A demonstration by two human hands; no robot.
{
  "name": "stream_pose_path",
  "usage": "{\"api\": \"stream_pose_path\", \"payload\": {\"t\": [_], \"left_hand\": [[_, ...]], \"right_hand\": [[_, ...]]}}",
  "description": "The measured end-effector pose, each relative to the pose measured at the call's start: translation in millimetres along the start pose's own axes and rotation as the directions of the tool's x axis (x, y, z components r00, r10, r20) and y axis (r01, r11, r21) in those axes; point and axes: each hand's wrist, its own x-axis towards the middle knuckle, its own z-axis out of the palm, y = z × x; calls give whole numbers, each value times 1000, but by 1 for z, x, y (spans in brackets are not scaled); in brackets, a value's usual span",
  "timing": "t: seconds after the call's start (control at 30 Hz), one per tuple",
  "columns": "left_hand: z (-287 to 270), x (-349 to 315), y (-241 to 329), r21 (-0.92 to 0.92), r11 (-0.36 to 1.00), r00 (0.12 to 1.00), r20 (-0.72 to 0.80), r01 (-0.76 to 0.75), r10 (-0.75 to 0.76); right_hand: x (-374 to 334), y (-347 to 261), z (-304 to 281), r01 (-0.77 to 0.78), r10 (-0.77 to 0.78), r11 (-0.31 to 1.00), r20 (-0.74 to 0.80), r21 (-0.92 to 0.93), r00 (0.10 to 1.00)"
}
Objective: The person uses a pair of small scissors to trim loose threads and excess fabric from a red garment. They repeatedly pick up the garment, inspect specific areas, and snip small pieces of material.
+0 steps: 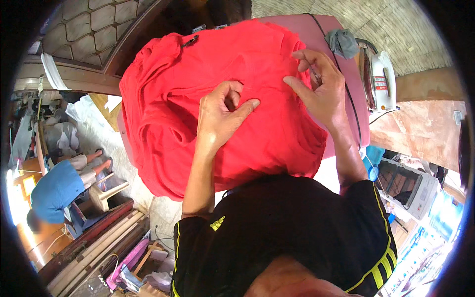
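Red garment (173, 109) hides the board; right hand (321, 94) fingers' grip unclear.
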Motion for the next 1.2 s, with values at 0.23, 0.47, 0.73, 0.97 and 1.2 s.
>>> {"api": "stream_pose_path", "payload": {"t": [0.23,0.47,0.73,0.97,1.2], "left_hand": [[1,-1,-11,-540,841,1000,26,28,-16],[2,-2,-1,-604,789,990,135,112,-37],[10,-4,-21,-503,864,999,34,-6,27],[13,-6,-13,-522,852,999,-32,-45,34],[7,-5,-8,-628,778,1000,8,-6,14]], "right_hand": [[9,-18,26,235,-266,962,293,135,918],[-4,9,55,195,-230,954,137,228,963],[4,8,31,36,-105,962,244,272,964],[29,-5,23,4,-59,989,367,150,928],[41,-10,22,372,-454,888,392,270,800]]}}
